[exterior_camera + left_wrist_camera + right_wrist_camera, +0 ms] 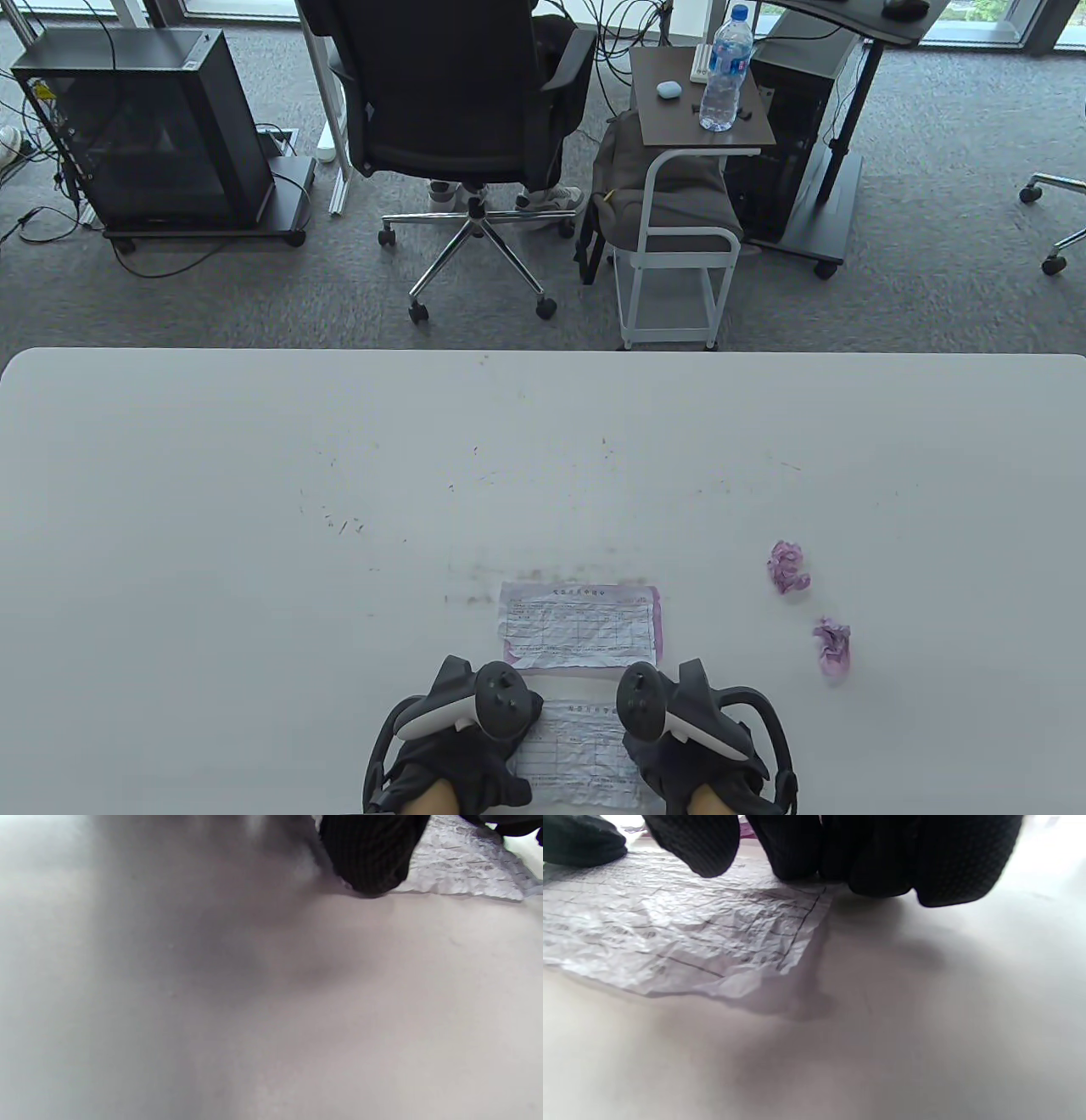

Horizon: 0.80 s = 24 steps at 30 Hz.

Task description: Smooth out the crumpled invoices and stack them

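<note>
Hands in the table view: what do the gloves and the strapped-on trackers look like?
Both hands wear black textured fabric gloves, and bare skin shows at the wrists. The left hand carries a controller-shaped tracker with a white body, a black round face and a black ring strap. The right hand bears a mirrored one. In the right wrist view the fingertips show a dotted knit weave. No cables or sleeves are visible.

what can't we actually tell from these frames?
- Table view: the trackers cover the fingers of the left hand and right hand, so contact with the near invoice is hidden.
- Table view: print on the far invoice is too small to read.
- Left wrist view: the table is blurred; only a corner of the paper shows.
- Right wrist view: the fingers are cut off by the top edge.
</note>
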{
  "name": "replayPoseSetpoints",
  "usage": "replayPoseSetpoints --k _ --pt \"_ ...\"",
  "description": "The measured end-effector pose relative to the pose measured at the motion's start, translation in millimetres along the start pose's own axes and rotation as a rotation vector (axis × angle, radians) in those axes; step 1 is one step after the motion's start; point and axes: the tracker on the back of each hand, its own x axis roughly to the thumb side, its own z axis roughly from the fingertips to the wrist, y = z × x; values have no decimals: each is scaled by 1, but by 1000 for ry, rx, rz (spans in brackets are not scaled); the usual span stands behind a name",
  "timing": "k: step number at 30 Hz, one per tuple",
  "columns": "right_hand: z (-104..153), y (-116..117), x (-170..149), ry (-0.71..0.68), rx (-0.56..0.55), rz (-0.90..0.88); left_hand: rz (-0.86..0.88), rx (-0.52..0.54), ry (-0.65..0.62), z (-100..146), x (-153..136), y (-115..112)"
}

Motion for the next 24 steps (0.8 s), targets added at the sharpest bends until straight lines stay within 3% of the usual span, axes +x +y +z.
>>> replayPoseSetpoints --k 6,9,12,16,18,21,24 --pt "5 -8 -14 31 -60 16 1 0 -2 0 0 0" --pt "12 -16 -11 -102 -160 -35 0 -1 -1 0 0 0" --pt "18 -16 9 -299 -180 -64 1 1 -1 0 0 0" --pt "22 -5 50 -581 -111 27 -2 0 -3 0 0 0" --pt "22 3 62 -653 -52 57 -6 -1 -2 0 0 0" --pt "19 22 71 -678 124 97 -8 1 0 0 0 0" --pt "19 19 70 -662 88 114 -6 -2 1 0 0 0"
